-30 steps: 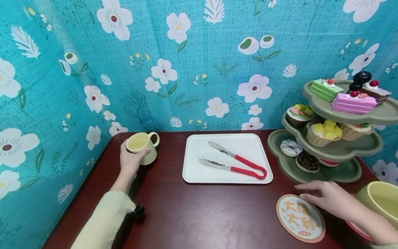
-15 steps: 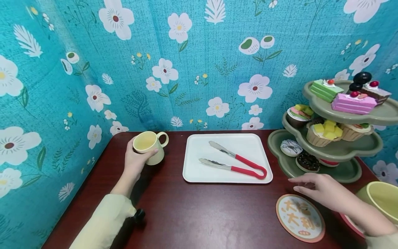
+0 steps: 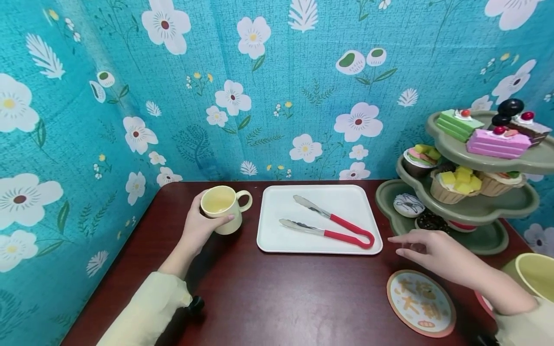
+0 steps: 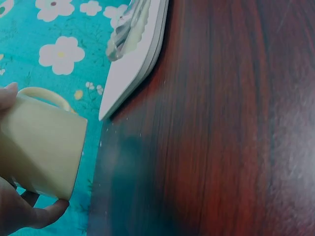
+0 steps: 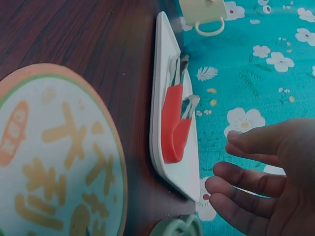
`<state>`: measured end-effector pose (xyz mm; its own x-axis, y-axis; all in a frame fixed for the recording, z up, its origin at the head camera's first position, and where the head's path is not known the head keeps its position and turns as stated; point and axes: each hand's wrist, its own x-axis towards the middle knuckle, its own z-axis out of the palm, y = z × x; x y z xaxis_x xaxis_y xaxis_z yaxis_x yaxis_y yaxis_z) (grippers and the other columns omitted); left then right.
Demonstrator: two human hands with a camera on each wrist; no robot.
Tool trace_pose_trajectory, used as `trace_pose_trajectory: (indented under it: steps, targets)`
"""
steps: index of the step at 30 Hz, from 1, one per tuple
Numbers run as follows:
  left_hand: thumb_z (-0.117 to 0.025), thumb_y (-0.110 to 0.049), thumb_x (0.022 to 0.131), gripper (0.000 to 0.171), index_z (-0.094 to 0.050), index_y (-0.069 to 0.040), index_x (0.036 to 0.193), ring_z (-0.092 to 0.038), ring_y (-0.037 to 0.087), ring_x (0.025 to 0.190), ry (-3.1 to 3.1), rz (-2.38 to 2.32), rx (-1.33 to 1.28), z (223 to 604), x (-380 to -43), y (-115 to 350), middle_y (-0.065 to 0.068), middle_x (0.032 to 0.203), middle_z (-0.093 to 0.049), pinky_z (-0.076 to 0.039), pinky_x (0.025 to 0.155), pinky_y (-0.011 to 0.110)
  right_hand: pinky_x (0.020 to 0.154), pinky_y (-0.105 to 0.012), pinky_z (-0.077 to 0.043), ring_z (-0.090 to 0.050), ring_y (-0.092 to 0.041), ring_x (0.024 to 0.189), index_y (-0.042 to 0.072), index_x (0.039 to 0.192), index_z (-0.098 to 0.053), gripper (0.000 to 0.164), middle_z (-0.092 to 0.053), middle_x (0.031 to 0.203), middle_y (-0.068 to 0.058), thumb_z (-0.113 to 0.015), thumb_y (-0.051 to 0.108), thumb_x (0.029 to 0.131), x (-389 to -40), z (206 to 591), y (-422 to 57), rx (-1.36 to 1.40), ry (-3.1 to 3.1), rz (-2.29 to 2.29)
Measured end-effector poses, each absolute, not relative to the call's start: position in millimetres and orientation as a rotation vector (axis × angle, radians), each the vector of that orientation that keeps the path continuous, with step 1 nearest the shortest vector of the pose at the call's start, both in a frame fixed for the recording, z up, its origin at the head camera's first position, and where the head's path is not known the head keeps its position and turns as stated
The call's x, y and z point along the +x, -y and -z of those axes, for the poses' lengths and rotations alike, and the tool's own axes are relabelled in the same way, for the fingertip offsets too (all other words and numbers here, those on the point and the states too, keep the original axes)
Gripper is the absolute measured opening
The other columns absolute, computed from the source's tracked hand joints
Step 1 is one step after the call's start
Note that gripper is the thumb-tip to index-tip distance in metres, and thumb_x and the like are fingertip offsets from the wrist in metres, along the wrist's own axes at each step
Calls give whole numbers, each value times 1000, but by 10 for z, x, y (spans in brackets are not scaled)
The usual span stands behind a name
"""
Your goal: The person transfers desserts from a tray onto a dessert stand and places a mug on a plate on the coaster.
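Observation:
A pale yellow mug (image 3: 222, 209) is gripped by my left hand (image 3: 200, 228), fingers and thumb round its body, handle pointing right. In the left wrist view the mug (image 4: 42, 145) looks raised off the table, with fingertips near its base. My right hand (image 3: 433, 250) hovers with nothing in it, fingers loosely bent, between the white tray (image 3: 272, 245) and the round coaster (image 3: 421, 302). Across the tray lie red-handled metal tongs (image 3: 346, 230), spread apart. The right wrist view shows the right hand (image 5: 266, 182) apart from tray and tongs.
A green three-tier stand (image 3: 489, 211) at the right carries toy cakes, cupcakes and doughnuts. Behind my right forearm stands a second yellow mug (image 3: 534, 274), partly hidden, on a red-rimmed coaster. A blue floral cloth (image 3: 277, 96) borders the table's back and left.
My left hand has carried the mug rightward, closer to the tray. My right hand has moved left and slightly up, away from above the coaster. The tongs still lie on the tray.

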<state>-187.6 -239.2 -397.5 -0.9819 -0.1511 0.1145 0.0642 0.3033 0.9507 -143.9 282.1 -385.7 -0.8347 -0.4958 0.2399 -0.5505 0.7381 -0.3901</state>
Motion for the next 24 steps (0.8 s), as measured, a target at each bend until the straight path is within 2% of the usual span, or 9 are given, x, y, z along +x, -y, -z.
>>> trace_pose_trajectory:
  steps: [11,17,24]
  targets:
    - [-91,-6,75,91,-39,-7,150,-46,31,128,2452,1738,-112,3912,-1788,2109,15,142,-51,-40,106,51,69,-31,-54,-64,-5,85,9,112,-79,25,-75,104,-3,-81,17,89,-1450,3770,-2621,824,2940,-724]
    - [-92,-4,72,91,-42,-6,148,-50,30,124,2476,1753,-200,3917,-1733,1987,15,137,-55,-42,102,48,70,-32,-54,-64,-5,88,10,110,-80,21,-75,103,0,-80,15,89,-1459,3784,-2545,869,2896,-739]
    - [-95,-5,69,94,-44,-10,148,-51,29,124,2518,1748,-235,3931,-1667,1893,12,137,-57,-44,101,48,64,-28,-50,-55,1,79,9,108,-79,19,-72,96,7,-79,10,89,-1461,3791,-2484,915,2835,-807]
